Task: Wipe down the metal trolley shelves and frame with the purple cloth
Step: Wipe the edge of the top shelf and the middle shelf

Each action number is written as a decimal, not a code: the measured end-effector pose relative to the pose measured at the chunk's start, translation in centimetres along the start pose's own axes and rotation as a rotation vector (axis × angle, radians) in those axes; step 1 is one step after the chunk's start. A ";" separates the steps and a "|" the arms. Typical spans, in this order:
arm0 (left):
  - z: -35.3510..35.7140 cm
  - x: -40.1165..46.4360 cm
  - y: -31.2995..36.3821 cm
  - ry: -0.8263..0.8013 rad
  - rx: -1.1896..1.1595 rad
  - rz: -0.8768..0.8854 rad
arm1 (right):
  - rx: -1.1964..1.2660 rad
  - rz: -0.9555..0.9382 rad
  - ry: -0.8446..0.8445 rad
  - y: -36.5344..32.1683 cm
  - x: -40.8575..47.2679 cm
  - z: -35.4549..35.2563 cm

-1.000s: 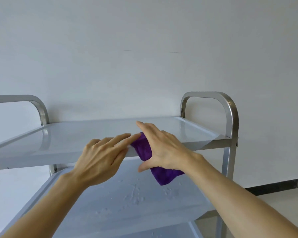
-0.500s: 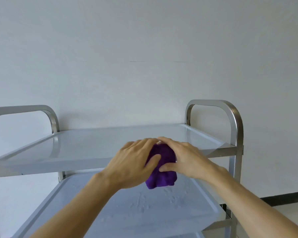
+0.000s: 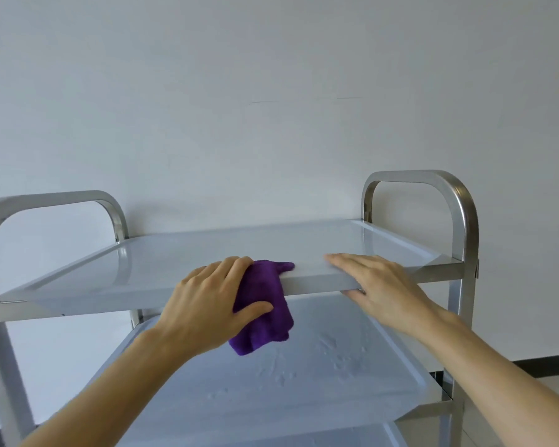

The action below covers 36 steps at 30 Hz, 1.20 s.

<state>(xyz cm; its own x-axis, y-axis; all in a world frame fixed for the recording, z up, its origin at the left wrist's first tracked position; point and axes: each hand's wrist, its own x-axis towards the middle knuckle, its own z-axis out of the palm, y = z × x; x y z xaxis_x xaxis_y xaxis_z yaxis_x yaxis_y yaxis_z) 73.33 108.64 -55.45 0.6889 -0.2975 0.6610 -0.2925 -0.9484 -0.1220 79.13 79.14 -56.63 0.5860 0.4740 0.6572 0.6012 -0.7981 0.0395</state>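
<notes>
- Head view: metal trolley (image 3: 459,227) stands against a plain white wall (image 3: 271,75), seen from the front and slightly above.
- Top shelf (image 3: 207,253) is glossy pale grey; curved steel handles rise at both ends, left handle (image 3: 55,200), right handle (image 3: 433,175).
- Purple cloth (image 3: 265,304) is draped over the front edge of the top shelf, one corner lying on the shelf surface, the bulk hanging down in front of the lip.
- Left hand (image 3: 210,304) holds the cloth against that front edge: fingers curled over the top of it, thumb pressed across its front. Grip clamped on the cloth.
- Right hand (image 3: 378,282) rests on the same edge, just right of the cloth and apart from it, fingers fairly straight on top, thumb under the lip. No cloth in it.
- Middle shelf (image 3: 304,382) below shows scattered water droplets and smears.
- A dark skirting strip (image 3: 546,367) runs along the wall base at right.
</notes>
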 end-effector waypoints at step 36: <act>-1.8 -4.4 -4.5 0.188 0.141 -0.220 | -0.218 -0.039 0.041 -12.2 6.2 4.3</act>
<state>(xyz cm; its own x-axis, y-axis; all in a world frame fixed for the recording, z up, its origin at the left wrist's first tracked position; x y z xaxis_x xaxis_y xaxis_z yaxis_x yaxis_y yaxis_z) 70.43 114.46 -56.43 0.5870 -0.0712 0.8065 -0.0463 -0.9974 -0.0543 77.78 93.40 -56.31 0.5394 0.4945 0.6816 0.4888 -0.8429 0.2248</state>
